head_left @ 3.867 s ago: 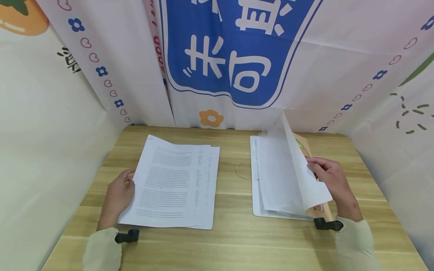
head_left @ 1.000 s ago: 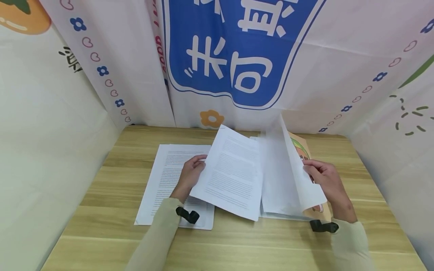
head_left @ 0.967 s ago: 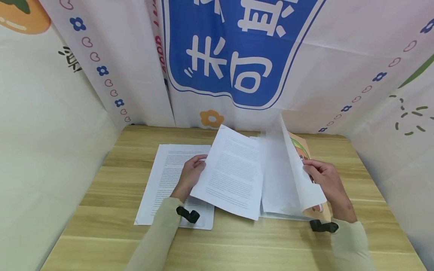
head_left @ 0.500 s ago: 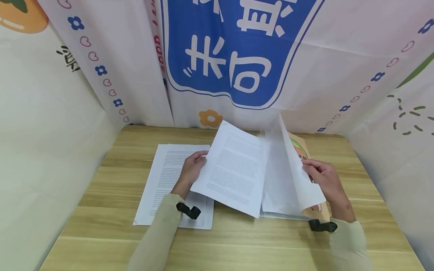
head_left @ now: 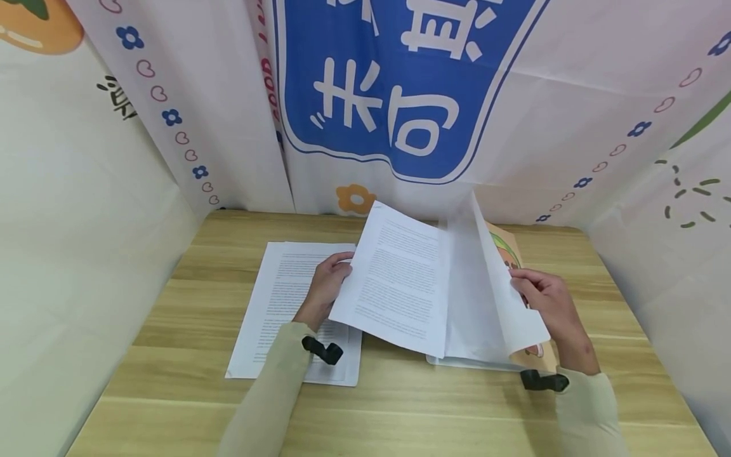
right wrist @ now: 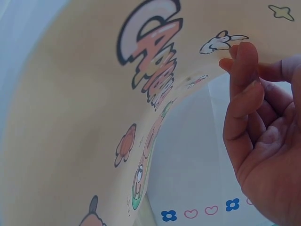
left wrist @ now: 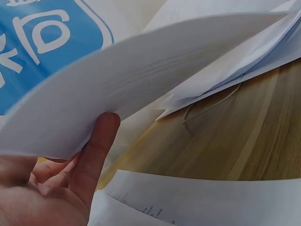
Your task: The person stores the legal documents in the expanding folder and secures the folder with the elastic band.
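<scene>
My left hand pinches the left edge of a printed paper sheet, holding it raised and tilted. Its right edge lies within an open folder with a cartoon cover. In the left wrist view the sheet bows, my thumb against the printed side. My right hand pinches the free edge of the folder's lifted cover, white inside and pale orange outside. In the right wrist view the curved cover shows carrot drawings and lettering, with my fingers at its edge. More printed sheets lie flat under my left forearm.
The wooden table carries everything. A thin cord loop lies beside the folder on the table in the left wrist view. Patterned cloth hangs behind, and pale cloth walls stand left and right.
My left hand carried the sheet from the left of the table over to the open folder, then slightly farther right and up. My right hand keeps the cover raised, nearly still.
</scene>
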Demonstrator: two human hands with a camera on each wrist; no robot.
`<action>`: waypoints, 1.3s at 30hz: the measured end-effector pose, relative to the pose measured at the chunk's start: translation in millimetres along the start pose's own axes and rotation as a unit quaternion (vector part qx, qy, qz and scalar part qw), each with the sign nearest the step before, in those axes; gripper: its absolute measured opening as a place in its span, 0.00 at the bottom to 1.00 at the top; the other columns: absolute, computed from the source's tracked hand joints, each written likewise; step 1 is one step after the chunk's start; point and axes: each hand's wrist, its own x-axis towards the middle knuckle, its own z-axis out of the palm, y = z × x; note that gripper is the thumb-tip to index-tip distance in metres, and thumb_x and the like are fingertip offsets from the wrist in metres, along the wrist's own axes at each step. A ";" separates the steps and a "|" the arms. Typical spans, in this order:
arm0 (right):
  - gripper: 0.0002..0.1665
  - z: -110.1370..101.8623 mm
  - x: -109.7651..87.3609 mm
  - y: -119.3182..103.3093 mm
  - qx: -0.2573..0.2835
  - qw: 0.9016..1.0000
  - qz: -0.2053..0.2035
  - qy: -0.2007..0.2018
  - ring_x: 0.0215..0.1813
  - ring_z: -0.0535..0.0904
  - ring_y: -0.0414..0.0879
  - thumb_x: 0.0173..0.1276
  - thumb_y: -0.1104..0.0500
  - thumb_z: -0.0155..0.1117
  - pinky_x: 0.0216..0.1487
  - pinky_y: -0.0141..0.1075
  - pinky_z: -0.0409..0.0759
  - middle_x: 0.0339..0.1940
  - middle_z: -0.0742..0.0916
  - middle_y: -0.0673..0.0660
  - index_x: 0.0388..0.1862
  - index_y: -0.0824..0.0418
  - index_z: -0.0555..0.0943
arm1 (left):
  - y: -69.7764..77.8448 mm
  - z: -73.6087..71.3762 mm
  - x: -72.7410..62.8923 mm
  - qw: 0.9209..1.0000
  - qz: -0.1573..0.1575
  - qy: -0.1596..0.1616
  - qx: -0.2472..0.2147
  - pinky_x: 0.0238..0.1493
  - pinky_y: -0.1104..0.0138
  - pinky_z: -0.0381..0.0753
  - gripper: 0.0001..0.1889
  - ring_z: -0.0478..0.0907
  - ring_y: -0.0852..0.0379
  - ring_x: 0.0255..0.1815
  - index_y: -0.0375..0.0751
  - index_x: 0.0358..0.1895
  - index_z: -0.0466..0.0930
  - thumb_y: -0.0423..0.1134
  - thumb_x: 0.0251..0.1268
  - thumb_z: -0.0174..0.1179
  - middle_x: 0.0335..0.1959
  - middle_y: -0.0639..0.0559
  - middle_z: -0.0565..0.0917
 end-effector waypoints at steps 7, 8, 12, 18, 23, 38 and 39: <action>0.24 -0.7 -0.3 -0.8 0.005 1.000 0.008 -0.002 0.30 0.81 0.42 0.82 0.57 0.55 0.25 0.36 0.82 0.37 0.86 0.48 0.62 0.76 0.79 | 4.8 0.0 4.7 1.000 -0.016 -0.007 0.001 0.44 0.62 0.81 0.19 0.82 0.49 0.50 0.46 0.66 0.79 0.37 0.77 0.52 0.55 0.43 0.83; 0.24 -1.0 -0.2 -0.7 0.007 1.000 0.008 -0.002 0.30 0.81 0.42 0.82 0.57 0.55 0.25 0.36 0.82 0.36 0.86 0.48 0.62 0.76 0.79 | 5.8 -0.5 5.5 1.000 -0.016 -0.007 -0.001 0.45 0.62 0.81 0.19 0.82 0.49 0.50 0.46 0.66 0.79 0.37 0.77 0.52 0.55 0.43 0.83; 0.24 -1.4 0.6 -0.5 0.011 1.000 0.005 -0.004 0.30 0.81 0.42 0.82 0.57 0.55 0.25 0.36 0.82 0.37 0.86 0.47 0.63 0.77 0.78 | 9.8 -3.8 8.1 1.000 -0.016 -0.004 -0.017 0.46 0.63 0.80 0.18 0.81 0.50 0.51 0.45 0.66 0.79 0.36 0.78 0.52 0.56 0.43 0.83; 0.24 -1.2 1.3 -0.8 0.007 1.000 0.001 -0.005 0.30 0.82 0.42 0.82 0.57 0.55 0.26 0.36 0.83 0.38 0.86 0.47 0.62 0.76 0.79 | 9.2 -1.9 9.4 0.999 -0.024 -0.007 -0.042 0.47 0.63 0.81 0.18 0.81 0.49 0.53 0.45 0.67 0.78 0.36 0.80 0.50 0.57 0.43 0.82; 0.24 -0.2 0.4 -1.3 0.005 1.000 0.005 -0.003 0.30 0.81 0.42 0.82 0.57 0.55 0.26 0.36 0.83 0.38 0.86 0.47 0.62 0.76 0.79 | 4.4 6.3 7.4 0.996 -0.015 -0.017 -0.083 0.44 0.64 0.82 0.20 0.81 0.49 0.50 0.41 0.68 0.75 0.33 0.78 0.49 0.56 0.39 0.81; 0.23 1.1 0.3 -0.1 0.012 1.000 -0.004 -0.002 0.29 0.80 0.42 0.82 0.58 0.55 0.25 0.34 0.80 0.35 0.85 0.48 0.62 0.77 0.78 | -3.6 17.6 -1.4 0.985 -0.004 -0.056 -0.166 0.39 0.67 0.78 0.21 0.78 0.55 0.42 0.34 0.66 0.71 0.25 0.72 0.49 0.51 0.41 0.80; 0.23 1.1 0.2 0.1 0.012 1.000 -0.006 -0.002 0.29 0.80 0.42 0.82 0.58 0.55 0.24 0.34 0.80 0.35 0.85 0.48 0.62 0.77 0.78 | -3.2 18.0 -2.3 0.984 -0.002 -0.059 -0.167 0.39 0.67 0.78 0.21 0.78 0.55 0.41 0.34 0.66 0.71 0.25 0.72 0.49 0.51 0.41 0.80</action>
